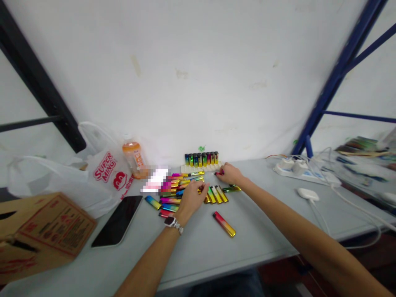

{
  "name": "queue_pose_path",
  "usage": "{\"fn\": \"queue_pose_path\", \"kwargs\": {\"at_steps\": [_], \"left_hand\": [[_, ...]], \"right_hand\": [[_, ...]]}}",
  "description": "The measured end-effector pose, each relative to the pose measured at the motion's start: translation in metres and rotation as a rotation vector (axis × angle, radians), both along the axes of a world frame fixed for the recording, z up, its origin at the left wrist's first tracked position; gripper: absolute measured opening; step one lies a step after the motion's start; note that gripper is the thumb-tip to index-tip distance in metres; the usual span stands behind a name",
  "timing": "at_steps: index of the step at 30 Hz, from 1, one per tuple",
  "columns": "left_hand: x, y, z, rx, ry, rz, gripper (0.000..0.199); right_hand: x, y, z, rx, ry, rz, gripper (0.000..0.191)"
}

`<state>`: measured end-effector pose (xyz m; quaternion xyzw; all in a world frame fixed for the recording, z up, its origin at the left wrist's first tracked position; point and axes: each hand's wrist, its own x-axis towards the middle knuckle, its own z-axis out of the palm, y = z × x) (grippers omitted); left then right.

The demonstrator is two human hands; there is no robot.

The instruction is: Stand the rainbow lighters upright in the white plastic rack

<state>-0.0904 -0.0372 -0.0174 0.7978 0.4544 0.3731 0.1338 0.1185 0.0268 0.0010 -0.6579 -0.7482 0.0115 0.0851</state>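
Note:
Shiny gradient-coloured lighters lie in a loose pile [170, 201] on the grey table. My left hand [191, 199], with a watch [173, 223] at the wrist, is closed over the pile's right side, a lighter partly hidden in its fingers. Beside it, several lighters [219, 194] lie side by side, gold ends toward me. My right hand [229, 174] pinches a dark-and-red lighter [218, 173] by the right end of a white slotted tray [201, 168]. A row of lighters [200, 159] stands upright along the tray's back. Closer to me lies one red-and-gold lighter [224, 224].
On the left are a cardboard box [58, 231], a white plastic bag [105, 181], a black phone [119, 220] and an orange drink bottle [133, 156]. A power strip [305, 170], cables and a white charger [308, 194] lie to the right. The wall stands behind the tray.

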Motion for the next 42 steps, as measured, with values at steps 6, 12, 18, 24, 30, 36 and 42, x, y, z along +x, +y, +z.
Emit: {"fn": "queue_pose_path", "kwargs": {"at_steps": [6,12,18,24,30,36,42], "left_hand": [[-0.001,-0.002,0.003,0.018,-0.01,0.015,0.039],[-0.002,-0.003,0.006,0.017,-0.03,-0.01,0.04],[-0.003,-0.002,0.003,0.005,-0.069,-0.018,0.037],[-0.004,0.002,-0.002,0.028,-0.062,0.008,0.038],[-0.004,0.002,-0.003,0.035,-0.055,-0.002,0.039],[-0.004,0.003,-0.004,0.028,-0.062,-0.007,0.038],[-0.004,0.004,-0.006,0.039,-0.057,0.004,0.037]], "right_hand": [[-0.017,-0.002,0.0,0.037,0.007,0.152,0.03],[-0.036,-0.005,-0.006,0.191,0.433,0.301,0.024],[-0.065,-0.026,-0.008,0.092,1.321,0.336,0.031],[-0.068,-0.043,-0.017,0.089,1.413,0.145,0.046],[-0.067,-0.04,-0.026,0.217,1.268,0.044,0.047],[-0.071,-0.043,-0.02,0.307,1.143,0.009,0.033],[-0.073,-0.05,-0.018,0.276,1.144,0.042,0.043]]}}
